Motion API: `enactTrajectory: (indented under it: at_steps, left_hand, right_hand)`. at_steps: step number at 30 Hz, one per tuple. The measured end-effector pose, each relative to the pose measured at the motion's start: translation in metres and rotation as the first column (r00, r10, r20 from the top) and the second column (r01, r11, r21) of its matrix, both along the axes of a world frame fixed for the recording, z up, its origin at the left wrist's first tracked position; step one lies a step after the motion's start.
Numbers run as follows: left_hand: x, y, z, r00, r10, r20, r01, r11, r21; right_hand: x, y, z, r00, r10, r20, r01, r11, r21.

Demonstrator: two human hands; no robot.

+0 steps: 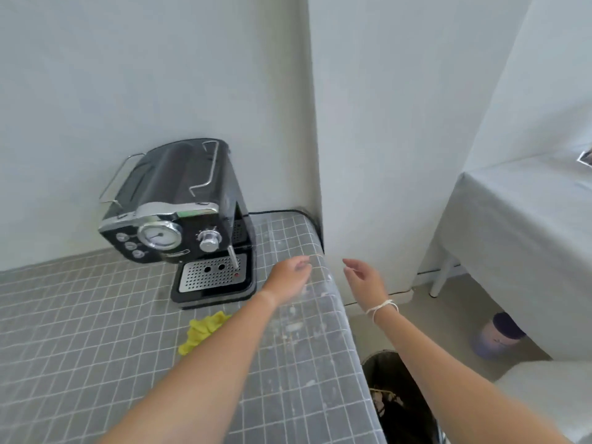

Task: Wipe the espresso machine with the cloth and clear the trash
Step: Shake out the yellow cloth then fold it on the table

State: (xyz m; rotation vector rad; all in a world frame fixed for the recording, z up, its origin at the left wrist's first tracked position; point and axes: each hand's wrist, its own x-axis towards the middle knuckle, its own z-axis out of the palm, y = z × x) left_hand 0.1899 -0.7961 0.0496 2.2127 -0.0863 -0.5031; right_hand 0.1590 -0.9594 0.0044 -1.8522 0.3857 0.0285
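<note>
A black and chrome espresso machine (179, 219) stands against the wall on the grey checked tabletop (80, 331). A crumpled yellow cloth (203, 330) lies on the table just in front of it, partly hidden by my left forearm. My left hand (288, 277) hovers over the table's right edge, to the right of the machine's drip tray, fingers loosely curled with nothing visible in them. My right hand (365, 282) is out past the table edge, fingers apart and empty. Pale crumbs or smears (301, 328) dot the clear table cover near the edge.
A dark trash bin (394, 398) with scraps inside stands on the floor below the table's right edge. A white wall corner (320, 155) juts out beside the table. A second cloth-covered table (528, 235) is at right, with a purple cup (498, 334) on the floor under it.
</note>
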Motion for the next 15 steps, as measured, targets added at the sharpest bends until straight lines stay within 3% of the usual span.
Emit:
enactTrajectory:
  at_steps: [6,10,15]
  left_hand:
    - [-0.042,0.142,-0.024,0.997,0.061,0.055,-0.068,0.989,0.13]
    - [-0.065,0.212,-0.045,0.993,-0.039,0.107,0.006,0.955,0.298]
    - [-0.071,0.24,-0.06,0.984,-0.148,0.097,0.104,0.929,0.355]
  right_hand:
    - [-0.034,0.115,-0.016,0.989,0.15,-0.009,-0.15,0.98,-0.129]
    - [-0.064,0.173,-0.03,0.975,0.217,-0.052,-0.223,0.943,-0.247]
    - [-0.07,0.202,-0.037,0.964,0.245,-0.1,-0.264,0.898,-0.351]
